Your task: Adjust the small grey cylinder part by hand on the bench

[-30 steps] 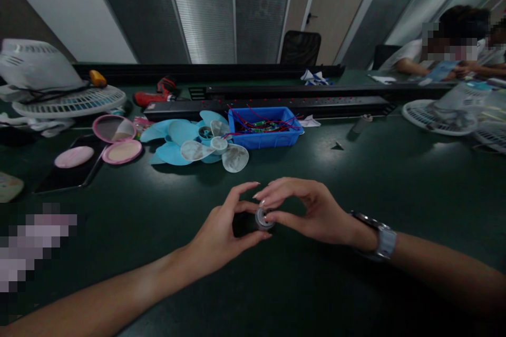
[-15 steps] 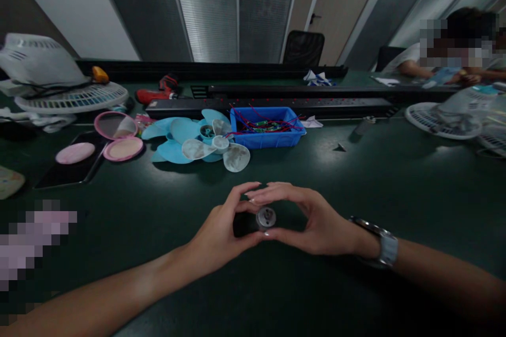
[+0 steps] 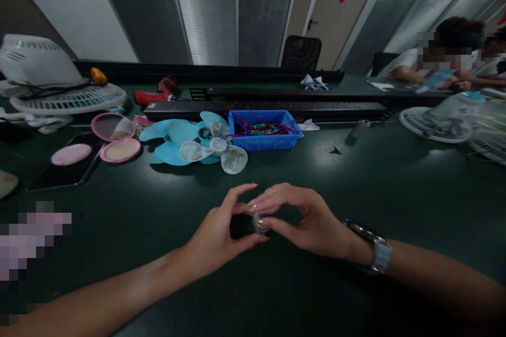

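Observation:
Both hands meet over the dark green table point(image 3: 395, 189) around a small round motor-like part point(image 3: 259, 221) with a silver end and a dark body. My left hand point(image 3: 221, 231) grips the dark body between thumb and fingers. My right hand point(image 3: 304, 218), with a watch on its wrist, pinches the silver end with thumb and fingertips. The part's far side is hidden by my fingers.
Blue and clear fan blades point(image 3: 193, 142) lie ahead, beside a blue bin point(image 3: 263, 129) of red-wired boards. Pink compact mirrors point(image 3: 114, 137) and white fan grilles point(image 3: 67, 97) are at the left, more grilles point(image 3: 438, 121) at the right. Another person sits at the far right.
My right fingers have shifted around the silver end, from arched above it to closed over it. The left hand has held still on the body.

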A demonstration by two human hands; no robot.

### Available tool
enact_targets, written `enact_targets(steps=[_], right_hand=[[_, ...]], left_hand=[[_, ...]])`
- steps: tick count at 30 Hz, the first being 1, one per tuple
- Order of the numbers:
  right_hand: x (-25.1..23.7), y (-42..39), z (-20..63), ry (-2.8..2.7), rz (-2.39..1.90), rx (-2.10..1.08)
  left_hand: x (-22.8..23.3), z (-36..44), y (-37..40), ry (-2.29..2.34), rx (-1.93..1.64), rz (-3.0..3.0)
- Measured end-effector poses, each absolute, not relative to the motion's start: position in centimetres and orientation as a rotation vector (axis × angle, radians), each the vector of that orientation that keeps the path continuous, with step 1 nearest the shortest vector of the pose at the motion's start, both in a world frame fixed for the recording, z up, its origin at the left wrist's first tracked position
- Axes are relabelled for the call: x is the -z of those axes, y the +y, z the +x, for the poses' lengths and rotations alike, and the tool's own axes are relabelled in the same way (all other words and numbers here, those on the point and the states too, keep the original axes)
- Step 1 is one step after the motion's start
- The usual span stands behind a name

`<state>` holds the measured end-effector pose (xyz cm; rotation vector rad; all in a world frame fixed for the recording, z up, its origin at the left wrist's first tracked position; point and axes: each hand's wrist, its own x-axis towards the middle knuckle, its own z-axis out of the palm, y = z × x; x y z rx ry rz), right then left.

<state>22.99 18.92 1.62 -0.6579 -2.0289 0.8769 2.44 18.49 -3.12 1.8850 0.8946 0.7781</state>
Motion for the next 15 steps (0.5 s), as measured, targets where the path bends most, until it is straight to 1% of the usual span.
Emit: enact_targets(steps=[3, 6, 11, 15], right_hand=[[-2.0, 19.2, 23.7, -1.949, -0.636, -0.889], [-1.6, 19.9, 25.6, -1.909, -0.707, -0.884], [1.4, 21.1, 29.1, -1.961, -0.986, -0.906], [3.0, 21.2, 29.9, -2.004, -1.056, -0.920]], left_hand=[[3.1, 2.5, 18.5, 0.910, -0.773, 1.888], [2.9, 2.6, 18.5, 0.923, -0.760, 1.890], [2.8, 2.6, 18.6, 0.938, -0.748, 1.882], [2.7, 2.6, 18.6, 0.947, -0.744, 1.879]])
